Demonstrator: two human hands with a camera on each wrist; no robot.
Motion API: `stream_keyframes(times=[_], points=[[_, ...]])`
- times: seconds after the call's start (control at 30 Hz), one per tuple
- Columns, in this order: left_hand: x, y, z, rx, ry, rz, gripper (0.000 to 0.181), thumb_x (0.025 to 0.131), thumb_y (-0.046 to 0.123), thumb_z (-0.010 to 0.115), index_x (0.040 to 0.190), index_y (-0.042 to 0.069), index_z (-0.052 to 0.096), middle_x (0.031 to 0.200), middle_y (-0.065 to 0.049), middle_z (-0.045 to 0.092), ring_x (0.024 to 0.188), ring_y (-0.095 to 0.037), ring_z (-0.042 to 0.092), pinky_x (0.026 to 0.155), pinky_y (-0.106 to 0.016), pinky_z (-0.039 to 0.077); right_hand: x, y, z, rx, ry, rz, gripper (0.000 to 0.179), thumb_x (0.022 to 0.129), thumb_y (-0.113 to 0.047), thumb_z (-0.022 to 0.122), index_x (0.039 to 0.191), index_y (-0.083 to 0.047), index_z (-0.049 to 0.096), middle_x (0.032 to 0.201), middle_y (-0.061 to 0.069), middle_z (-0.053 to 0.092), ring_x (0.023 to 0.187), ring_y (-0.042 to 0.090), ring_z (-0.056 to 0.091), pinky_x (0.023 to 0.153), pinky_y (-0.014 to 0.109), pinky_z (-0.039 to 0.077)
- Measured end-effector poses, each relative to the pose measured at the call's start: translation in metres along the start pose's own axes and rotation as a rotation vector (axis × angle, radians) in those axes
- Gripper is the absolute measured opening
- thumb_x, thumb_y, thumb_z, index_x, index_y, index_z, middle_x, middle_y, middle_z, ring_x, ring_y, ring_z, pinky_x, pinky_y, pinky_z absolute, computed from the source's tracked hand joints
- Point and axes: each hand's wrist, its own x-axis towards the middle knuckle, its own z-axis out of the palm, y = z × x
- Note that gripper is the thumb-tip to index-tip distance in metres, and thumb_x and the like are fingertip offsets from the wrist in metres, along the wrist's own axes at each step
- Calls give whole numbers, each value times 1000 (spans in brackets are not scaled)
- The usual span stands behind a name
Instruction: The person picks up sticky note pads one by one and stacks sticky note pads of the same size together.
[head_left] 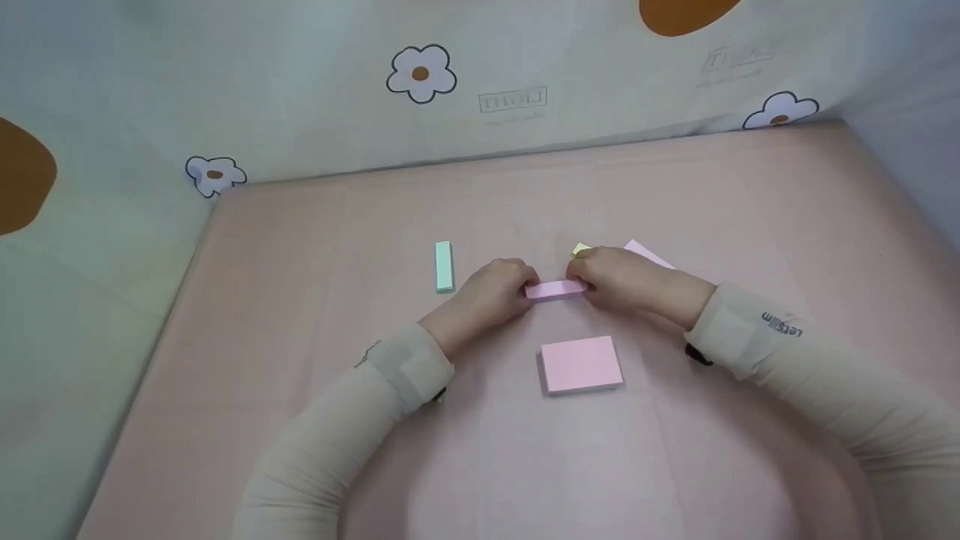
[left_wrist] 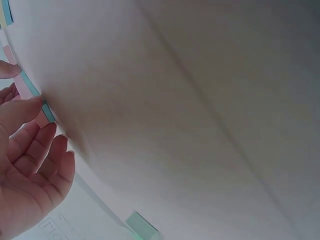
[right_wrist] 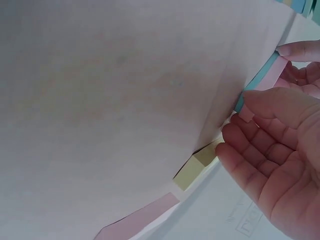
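Note:
My left hand [head_left: 493,291] and right hand [head_left: 621,277] pinch the two ends of a narrow pink sticky-note pad [head_left: 555,290] between thumbs and fingers. In the left wrist view the pad [left_wrist: 27,92] shows a pink face and a teal side. Its pink and teal layers also show in the right wrist view, where the right thumb presses one end. Closer to the body lies a larger pink sticky-note pad [head_left: 581,366]. Behind the right hand a small yellow pad [head_left: 580,248] is partly hidden.
A mint-green strip pad [head_left: 444,266] lies left of the hands on the pink tabletop [head_left: 300,300]. Beyond the right wrist is another pink strip [head_left: 649,253], partly covered by the arm. A pale flower-printed curtain [head_left: 315,90] hangs along the table's back edge.

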Motion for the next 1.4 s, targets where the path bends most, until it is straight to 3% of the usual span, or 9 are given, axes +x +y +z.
stream_keyframes(times=[0.23,0.6,0.77,0.83,1.0,1.17,1.4], points=[[1,-1,0,10,17,24,18,84,7,59,99,3,68,92,-9,64,81,-19,53,80,-31,46,1,0,1,5,-20,10,12,74,4,65,82,-3,59,75,6,56,65,19,48,62,33,43],[1,3,-2,-33,-6,-49,19,85,7,59,102,4,67,92,-8,63,80,-18,50,79,-30,45,-1,1,5,-27,66,-62,13,72,7,63,78,-1,56,71,9,54,60,21,48,56,34,42],[-2,2,-7,-89,-44,-112,30,85,9,57,114,4,61,102,-9,61,86,-19,51,80,-30,46,-4,6,-5,109,-8,10,26,77,5,57,103,7,59,89,15,60,78,25,55,73,38,47],[-4,0,-11,-112,-47,-147,33,85,10,56,118,5,59,105,-10,60,88,-20,51,82,-32,46,-7,9,-11,174,-19,59,29,78,6,55,107,10,57,89,15,59,80,25,54,74,38,46],[-6,-4,-17,-152,-34,-189,32,86,9,55,118,5,59,101,-9,61,86,-19,53,78,-31,46,-11,13,-17,295,-36,167,24,78,8,51,100,10,60,77,10,56,72,19,48,66,30,40],[-3,0,-14,-176,-71,-193,38,82,3,53,120,5,57,106,-10,62,84,-19,52,70,-27,42,-8,9,-11,339,-69,249,27,79,5,46,101,6,63,80,10,56,69,18,46,61,26,36],[1,6,-7,-190,-81,-222,38,84,3,56,122,6,56,114,-10,60,89,-19,54,75,-29,46,-3,4,-7,314,-65,234,27,78,8,47,99,7,64,79,12,57,70,20,48,61,27,35]])
